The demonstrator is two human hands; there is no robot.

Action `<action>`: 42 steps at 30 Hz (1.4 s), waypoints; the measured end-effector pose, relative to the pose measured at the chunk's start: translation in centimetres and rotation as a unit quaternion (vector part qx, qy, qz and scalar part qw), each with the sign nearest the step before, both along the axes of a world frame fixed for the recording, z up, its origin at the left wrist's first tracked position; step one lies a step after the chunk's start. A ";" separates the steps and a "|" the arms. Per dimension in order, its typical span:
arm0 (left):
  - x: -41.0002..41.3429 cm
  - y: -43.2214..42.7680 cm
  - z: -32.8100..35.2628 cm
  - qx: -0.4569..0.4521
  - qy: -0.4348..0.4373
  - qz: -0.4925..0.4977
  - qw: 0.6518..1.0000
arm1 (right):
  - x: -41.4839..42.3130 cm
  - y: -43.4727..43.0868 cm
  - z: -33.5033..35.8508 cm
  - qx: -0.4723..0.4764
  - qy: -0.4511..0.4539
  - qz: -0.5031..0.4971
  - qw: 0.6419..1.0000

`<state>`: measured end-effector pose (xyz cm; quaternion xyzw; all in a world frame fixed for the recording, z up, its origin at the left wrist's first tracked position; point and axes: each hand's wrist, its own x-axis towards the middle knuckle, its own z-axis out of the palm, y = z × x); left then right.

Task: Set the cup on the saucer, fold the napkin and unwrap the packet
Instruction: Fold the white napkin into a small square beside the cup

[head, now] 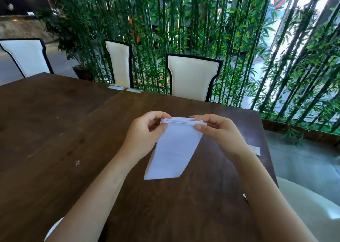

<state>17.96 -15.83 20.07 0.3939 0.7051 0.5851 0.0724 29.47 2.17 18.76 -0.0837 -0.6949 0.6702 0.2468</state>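
Pinching the top edge of a white napkin (174, 146), both hands work above a dark wooden worktop (73, 131). The left hand (145, 133) closes thumb and fingers (161, 115) on the left end of a narrow rolled or pleated band along the napkin's upper edge, and the right hand (219, 131) grips the right end of that band in the same way, thumb below and fingers on top. Below the band the napkin hangs as a long flat strip, slanting down and to the left, its lower end close to or resting on the wood; which of the two cannot be told. The cloth is plain, with no print, label or writing on it. At the right edge of the worktop, just beyond the right wrist, lies a small pale flat packet (255, 149), partly hidden by the forearm; any lettering on it is too small to read. Two pale strips (125, 89) lie at the far edge where two boards meet. Three cream chairs with dark frames (191, 78) stand behind the worktop, in front of a screen of green bamboo (184, 20). Neither cup nor saucer shows in this view.
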 end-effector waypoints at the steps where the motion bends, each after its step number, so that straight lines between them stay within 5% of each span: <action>1: -0.2 -0.2 -0.2 -0.002 -0.014 -0.013 1.000 | 0.0 -0.1 0.0 -0.009 0.001 -0.003 1.000; 5: -0.4 -1.2 -1.1 0.044 -0.141 -0.121 0.982 | 0.0 -0.7 -0.3 -0.046 0.011 -0.006 0.999; 12: 0.2 -1.0 -2.5 0.139 -0.317 -0.115 0.931 | 0.2 -1.3 -0.7 -0.081 0.001 0.033 0.996; 19: 1.4 0.0 -2.8 0.092 -0.203 0.016 0.975 | 0.8 -1.1 -1.1 -0.067 -0.004 0.031 0.997; 35: 2.7 0.1 -1.9 0.107 -0.142 0.000 0.984 | 0.4 -1.8 -1.3 -0.041 0.014 -0.084 0.996; 42: 2.3 0.3 -2.2 0.099 0.000 0.040 0.994 | 0.5 -1.6 -0.8 -0.005 -0.027 -0.068 0.997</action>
